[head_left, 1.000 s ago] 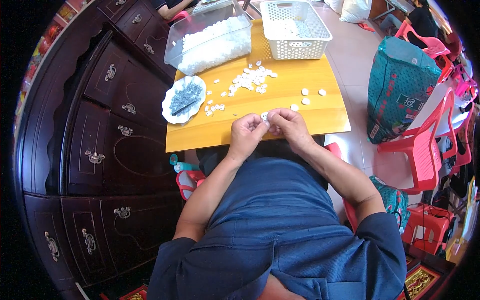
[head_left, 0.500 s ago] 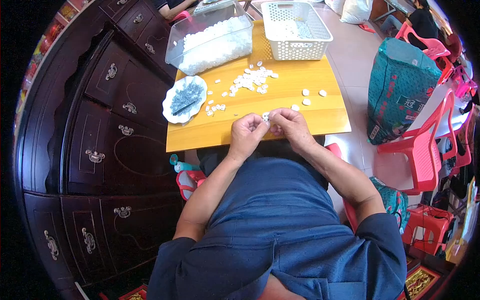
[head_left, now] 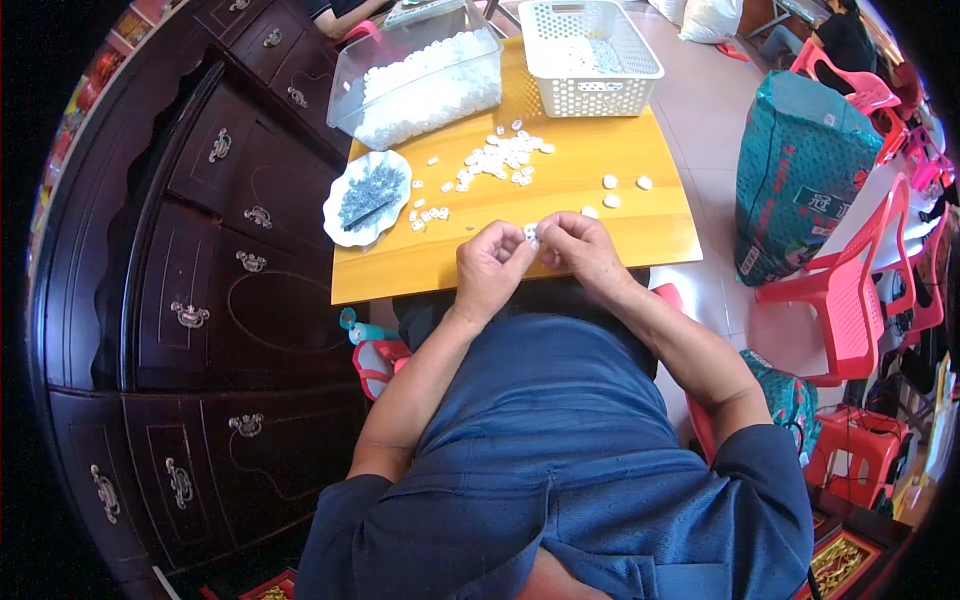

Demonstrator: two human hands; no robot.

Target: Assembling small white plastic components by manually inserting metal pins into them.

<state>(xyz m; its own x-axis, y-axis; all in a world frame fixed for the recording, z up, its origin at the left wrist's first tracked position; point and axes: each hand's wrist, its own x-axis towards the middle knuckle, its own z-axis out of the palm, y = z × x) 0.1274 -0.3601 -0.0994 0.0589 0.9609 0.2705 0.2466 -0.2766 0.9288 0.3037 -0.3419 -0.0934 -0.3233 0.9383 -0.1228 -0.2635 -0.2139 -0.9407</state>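
Over the near edge of the yellow wooden table, my left hand and my right hand meet with fingertips pinched. Between them is a small white plastic piece; both hands grip it, and the fingers hide much of it. Beyond my hands lies a loose pile of similar white pieces. A smaller group of white pieces lies to the left, and several rounder white pieces lie to the right. A white scalloped plate holds tiny dark grey parts and a dark thin tool.
A clear bin heaped with white pieces and a white perforated basket stand at the table's far side. Dark drawers line the left. A large green bag and red plastic chairs stand right. Other people sit far back.
My hands stay together on the small white piece, with only slight finger movement. The view has shifted very slightly; the things on the table look unchanged.
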